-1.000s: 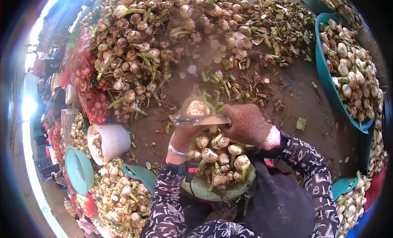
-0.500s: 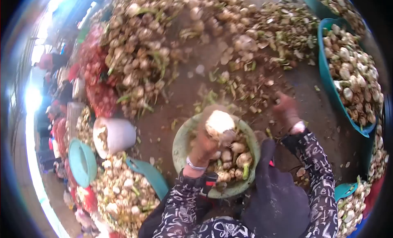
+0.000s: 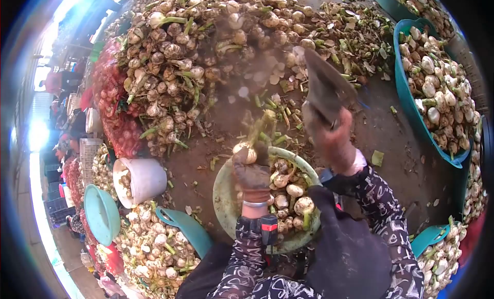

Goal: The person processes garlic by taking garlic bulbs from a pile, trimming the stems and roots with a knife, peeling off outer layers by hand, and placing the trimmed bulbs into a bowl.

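Over the left rim of a pale green bowl [image 3: 222,201], my left hand [image 3: 252,175] is closed round a whitish bulb [image 3: 246,152] with a green stalk pointing up. Several bulbs [image 3: 295,190] lie in the bowl. To the right, beyond the bowl, my right hand [image 3: 337,139] is closed round the handle end of a broad, dark blade [image 3: 327,85], slightly smeared by motion. The blade is raised above cut stalks and peelings. A gap separates it from the bulb.
A large heap of bulbs [image 3: 159,57] spreads across the back left, beside red net bags [image 3: 116,93]. A white bucket [image 3: 149,180] and a teal basin [image 3: 101,214] stand left. A big teal tub [image 3: 404,88] of bulbs stands right. Trimmings [image 3: 355,36] lie at the back.
My left hand has shifted slightly left, and the bulb's stalk now shows upright. My right hand has moved left, and the blade in it now shows clearly, raised.
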The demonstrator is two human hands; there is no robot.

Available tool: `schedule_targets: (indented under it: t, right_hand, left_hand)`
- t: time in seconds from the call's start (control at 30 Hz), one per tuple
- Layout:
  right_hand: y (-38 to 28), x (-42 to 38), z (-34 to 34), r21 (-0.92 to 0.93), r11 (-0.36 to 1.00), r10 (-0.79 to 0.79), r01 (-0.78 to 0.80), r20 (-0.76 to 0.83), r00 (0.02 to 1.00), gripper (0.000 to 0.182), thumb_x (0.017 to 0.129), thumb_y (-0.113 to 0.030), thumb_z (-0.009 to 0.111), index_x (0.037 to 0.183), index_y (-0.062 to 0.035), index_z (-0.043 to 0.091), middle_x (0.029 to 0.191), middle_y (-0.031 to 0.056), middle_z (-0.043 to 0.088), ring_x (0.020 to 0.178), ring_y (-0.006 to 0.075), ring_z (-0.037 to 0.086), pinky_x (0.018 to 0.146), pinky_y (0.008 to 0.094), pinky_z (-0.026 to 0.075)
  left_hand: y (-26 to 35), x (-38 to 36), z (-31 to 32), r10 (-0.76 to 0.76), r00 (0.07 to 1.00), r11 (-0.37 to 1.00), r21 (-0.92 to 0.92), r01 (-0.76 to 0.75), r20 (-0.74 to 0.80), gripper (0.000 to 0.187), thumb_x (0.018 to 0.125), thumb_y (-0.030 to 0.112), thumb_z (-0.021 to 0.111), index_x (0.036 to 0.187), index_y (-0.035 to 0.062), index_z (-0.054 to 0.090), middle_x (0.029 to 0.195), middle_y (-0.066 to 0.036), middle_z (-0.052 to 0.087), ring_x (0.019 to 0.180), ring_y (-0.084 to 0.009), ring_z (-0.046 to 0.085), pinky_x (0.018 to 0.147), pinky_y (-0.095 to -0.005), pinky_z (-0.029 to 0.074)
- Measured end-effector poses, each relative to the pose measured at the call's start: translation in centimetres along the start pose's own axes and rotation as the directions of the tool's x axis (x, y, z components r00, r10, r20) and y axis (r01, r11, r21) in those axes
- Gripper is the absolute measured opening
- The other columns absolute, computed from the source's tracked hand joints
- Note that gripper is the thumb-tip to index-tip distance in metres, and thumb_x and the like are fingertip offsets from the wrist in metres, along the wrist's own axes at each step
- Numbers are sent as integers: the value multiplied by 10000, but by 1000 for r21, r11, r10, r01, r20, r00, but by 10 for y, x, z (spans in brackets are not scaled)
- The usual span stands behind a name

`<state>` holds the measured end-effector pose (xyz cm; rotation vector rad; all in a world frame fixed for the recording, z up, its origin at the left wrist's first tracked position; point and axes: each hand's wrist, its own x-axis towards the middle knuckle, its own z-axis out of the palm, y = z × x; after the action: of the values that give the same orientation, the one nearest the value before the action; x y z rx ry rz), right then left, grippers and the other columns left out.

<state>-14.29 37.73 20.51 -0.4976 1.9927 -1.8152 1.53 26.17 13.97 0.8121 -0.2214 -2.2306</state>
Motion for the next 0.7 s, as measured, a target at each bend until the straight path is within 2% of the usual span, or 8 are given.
schedule_targets:
  t: [0.07, 0.1, 0.17, 0.27, 0.3, 0.4, 0.5, 0.7]
  right_hand:
    - [6, -2, 11, -364, 919, 10, 151, 405, 914, 308, 796, -307, 583, 912, -30, 652, 847, 243, 636, 830, 395, 625, 748, 446, 491]
    - [55, 8, 15, -755, 606, 412, 250, 567, 713, 314, 783, -290, 562, 922, -23, 654, 879, 261, 632, 844, 406, 622, 765, 446, 498]
    - [84, -16, -8, -660, 751, 330, 8, 386, 861, 348, 767, -278, 575, 989, -23, 662, 909, 249, 645, 870, 396, 628, 786, 433, 506]
    - [78, -11, -30, -574, 775, 469, -266, 238, 851, 345, 776, -243, 592, 1039, -29, 655, 919, 221, 661, 873, 354, 642, 785, 406, 493]
    - [86, -7, -31, -571, 780, 461, -255, 249, 852, 345, 776, -243, 592, 1039, -29, 655, 919, 221, 661, 873, 354, 642, 785, 406, 493]
    - [99, -13, -36, -704, 685, 497, -187, 264, 827, 351, 772, -237, 588, 1047, -28, 653, 930, 220, 660, 885, 360, 637, 794, 407, 491]
    - [105, -13, -28, -691, 699, 482, -183, 267, 835, 368, 761, -239, 592, 1057, -28, 650, 941, 225, 657, 900, 371, 630, 803, 409, 492]
    - [115, -10, -22, -722, 655, 569, -224, 276, 775, 375, 757, -233, 579, 1057, -18, 646, 945, 235, 651, 905, 378, 625, 802, 409, 493]
  left_hand:
    - [-6, -13, 8, -5, 991, 996, -90, 17, 130, 303, 799, 163, 637, 1026, -20, 553, 1038, -171, 617, 981, -289, 611, 886, -407, 536]
    - [-3, -16, 14, 8, 965, 986, -160, 36, 263, 344, 799, 178, 643, 1060, -24, 546, 1069, -176, 612, 999, -291, 607, 889, -411, 533]
    - [20, -35, 42, -140, 940, 953, 300, 43, 310, 602, 752, 264, 729, 1241, 15, 480, 1209, -160, 560, 1065, -269, 579, 925, -401, 501]
    - [79, -11, 43, -799, 495, 257, 938, -234, 342, 740, 671, 161, 813, 1308, 70, 446, 1261, -66, 523, 1156, -207, 510, 993, -374, 421]
    - [97, 9, 28, -820, 530, 7, 931, -366, 214, 750, 670, 173, 816, 1315, 92, 444, 1284, -61, 496, 1197, -213, 469, 997, -389, 411]
    - [129, 83, 17, 26, 999, -307, 951, -17, 26, 794, 722, 358, 765, 1361, 90, 378, 1320, -168, 468, 1253, -298, 417, 1032, -397, 377]
    - [179, 197, -32, 389, 901, -526, 849, 45, 193, 793, 751, 310, 727, 1370, 14, 329, 1314, -248, 455, 1209, -378, 465, 995, -422, 406]
    - [181, 291, -93, 419, 907, -710, 611, 351, -35, 731, 773, 283, 695, 1351, 11, 340, 1205, -241, 546, 1093, -408, 549, 903, -427, 469]
